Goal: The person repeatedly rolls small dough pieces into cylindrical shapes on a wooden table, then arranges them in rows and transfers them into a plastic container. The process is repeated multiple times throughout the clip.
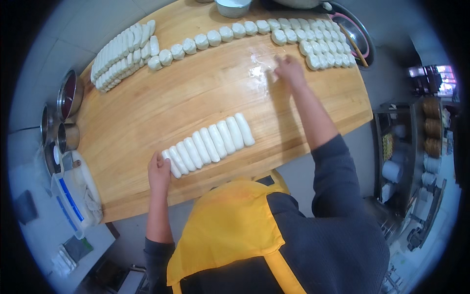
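A slanted row of several smooth white dough rolls [208,145] lies near the front edge of the wooden table. At the left end of this row, my left hand [159,171] touches the outermost roll, its fingers bent; whether it grips the roll is unclear. My right hand [290,71] reaches farther out over the table, blurred, with bent fingers. Beside its fingertips is a shiny wet-looking patch [259,70]. Whether this hand holds anything is not visible. Beyond it, round dough pieces [326,46] stand in rows at the right, and a single line of them [202,41] curves leftward.
More dough rolls [123,49] are stacked at the far left. Metal bowls [69,96] and a plastic bin [69,202] flank the left edge. A metal bowl [234,8] stands at the back; a wooden stick [354,46] crosses a basin [361,27] at the right. Shelving [398,154] stands right.
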A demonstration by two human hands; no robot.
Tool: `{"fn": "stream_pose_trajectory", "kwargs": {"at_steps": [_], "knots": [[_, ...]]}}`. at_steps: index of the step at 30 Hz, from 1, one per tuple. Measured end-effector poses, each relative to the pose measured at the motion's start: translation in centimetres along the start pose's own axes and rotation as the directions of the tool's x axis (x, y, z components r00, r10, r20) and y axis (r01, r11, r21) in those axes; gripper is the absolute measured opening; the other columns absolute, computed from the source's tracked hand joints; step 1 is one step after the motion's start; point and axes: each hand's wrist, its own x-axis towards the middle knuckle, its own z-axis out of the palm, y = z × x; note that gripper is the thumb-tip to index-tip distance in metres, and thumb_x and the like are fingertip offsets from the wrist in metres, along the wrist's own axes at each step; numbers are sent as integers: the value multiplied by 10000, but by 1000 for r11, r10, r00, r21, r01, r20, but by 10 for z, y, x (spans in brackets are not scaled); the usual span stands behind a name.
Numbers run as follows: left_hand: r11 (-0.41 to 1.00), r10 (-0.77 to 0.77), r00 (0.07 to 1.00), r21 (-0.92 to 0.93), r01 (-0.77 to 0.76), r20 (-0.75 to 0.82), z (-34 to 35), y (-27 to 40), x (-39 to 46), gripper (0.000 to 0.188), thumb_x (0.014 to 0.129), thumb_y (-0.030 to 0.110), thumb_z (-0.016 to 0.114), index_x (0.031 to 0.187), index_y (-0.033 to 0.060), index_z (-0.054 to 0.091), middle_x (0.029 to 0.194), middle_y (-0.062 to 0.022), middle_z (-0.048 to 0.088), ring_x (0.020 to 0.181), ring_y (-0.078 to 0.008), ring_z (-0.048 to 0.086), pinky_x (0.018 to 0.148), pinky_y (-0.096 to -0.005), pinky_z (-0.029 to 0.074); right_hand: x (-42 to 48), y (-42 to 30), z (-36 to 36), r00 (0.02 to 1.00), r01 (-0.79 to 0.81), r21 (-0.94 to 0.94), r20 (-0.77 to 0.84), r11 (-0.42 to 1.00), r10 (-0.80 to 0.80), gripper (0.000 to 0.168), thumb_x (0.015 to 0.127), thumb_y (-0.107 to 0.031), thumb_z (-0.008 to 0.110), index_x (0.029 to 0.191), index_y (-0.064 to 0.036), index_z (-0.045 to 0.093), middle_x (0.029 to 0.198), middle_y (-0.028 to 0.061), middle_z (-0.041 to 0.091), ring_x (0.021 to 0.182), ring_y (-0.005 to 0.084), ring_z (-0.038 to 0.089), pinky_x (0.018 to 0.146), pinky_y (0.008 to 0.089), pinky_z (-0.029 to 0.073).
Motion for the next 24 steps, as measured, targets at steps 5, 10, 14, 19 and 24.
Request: {"fn": "stream_pose_trajectory", "kwargs": {"at_steps": [5, 10, 14, 19, 24], "knots": [[994, 108, 961, 46, -100, -254, -2, -3, -24, 513, 884, 156, 642, 1335, -33, 486, 1253, -219, 546, 1145, -316, 536, 994, -390, 440, 118, -13, -5, 941, -18, 642, -248, 766, 229, 441, 877, -185, 668, 1266, -50, 511, 1171, 108, 578, 1009, 252, 600, 817, 382, 525], [990, 136, 898, 25, -138, -419, 7, -14, -54, 428, 847, 90, 634, 1245, -31, 532, 1287, -235, 521, 1205, -381, 491, 1044, -441, 398, 121, -1, -18, 975, -57, 553, -149, 831, 166, 456, 876, -91, 687, 1266, 70, 516, 1208, 166, 608, 1026, 296, 634, 821, 393, 570], [992, 91, 819, -20, -123, -567, -6, -1, -65, 394, 853, 92, 627, 1222, -17, 543, 1284, -219, 523, 1181, -368, 506, 1024, -426, 410, 102, -21, 25, 899, 125, -324, -363, 938, -245, 588, 779, -171, 797, 1262, 41, 538, 1185, 167, 622, 1013, 277, 635, 783, 332, 556], [907, 42, 908, -365, -209, -416, -9, 36, -42, 411, 854, 89, 635, 1239, -11, 530, 1226, -197, 536, 1121, -322, 553, 947, -370, 479, 89, 5, 31, 957, 201, 341, 132, 918, -258, 446, 869, -162, 699, 1249, -8, 523, 1183, 134, 601, 999, 226, 631, 841, 326, 521], [521, 98, 990, -842, -140, -104, 30, 88, -15, 413, 938, 202, 601, 1289, 1, 522, 1335, -127, 500, 1167, -203, 532, 920, -346, 489, -156, -57, 100, 745, -102, 562, 590, 821, -311, 496, 912, -131, 624, 1351, -32, 415, 1282, 139, 542, 1153, 264, 563, 948, 405, 498]]}}
